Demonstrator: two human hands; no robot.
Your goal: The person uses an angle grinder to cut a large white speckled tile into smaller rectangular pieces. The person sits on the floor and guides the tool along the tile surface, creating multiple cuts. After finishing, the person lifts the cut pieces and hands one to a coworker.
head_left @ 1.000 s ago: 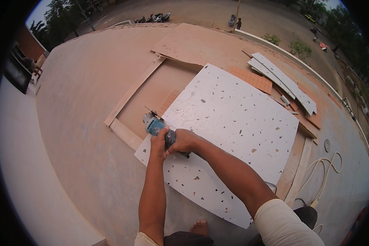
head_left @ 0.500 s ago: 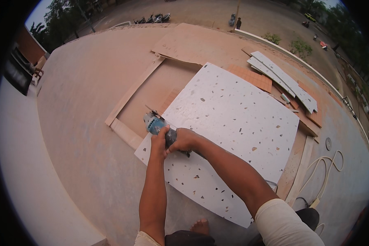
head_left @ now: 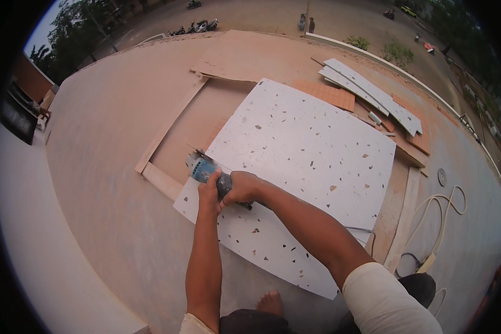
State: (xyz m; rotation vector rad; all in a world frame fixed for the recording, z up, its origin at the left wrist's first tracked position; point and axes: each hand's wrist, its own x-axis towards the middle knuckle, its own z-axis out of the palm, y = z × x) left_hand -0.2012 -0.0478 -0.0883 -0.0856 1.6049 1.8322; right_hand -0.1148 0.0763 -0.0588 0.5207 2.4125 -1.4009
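Both my hands are wrapped round a blue and black angle grinder (head_left: pixel 202 168) at the left edge of a large white terrazzo slab (head_left: pixel 312 139) with coloured chips. My left hand (head_left: pixel 209 192) grips its near side, thumb up on the body. From the right, my right hand (head_left: pixel 242 186) closes over the dark rear part. The grinder's head points away to the left, reaching to the slab's edge. A thin disc edge seems to show beside the head; where it meets the slab is hard to make out. My right forearm covers part of the slab.
Under the slab lies a wooden frame (head_left: pixel 172 125). White offcut strips (head_left: pixel 367 89) and orange tiles (head_left: pixel 328 94) lie at the far right. A cream cable (head_left: pixel 442 222) coils on the floor at right, near a round disc (head_left: pixel 442 177). My bare foot (head_left: pixel 270 303) is close to the slab.
The whole view has shifted slightly, so the scene sits further left and higher. The grinder stays at the slab's left edge with both hands on it. More grey cord shows beside my right forearm.
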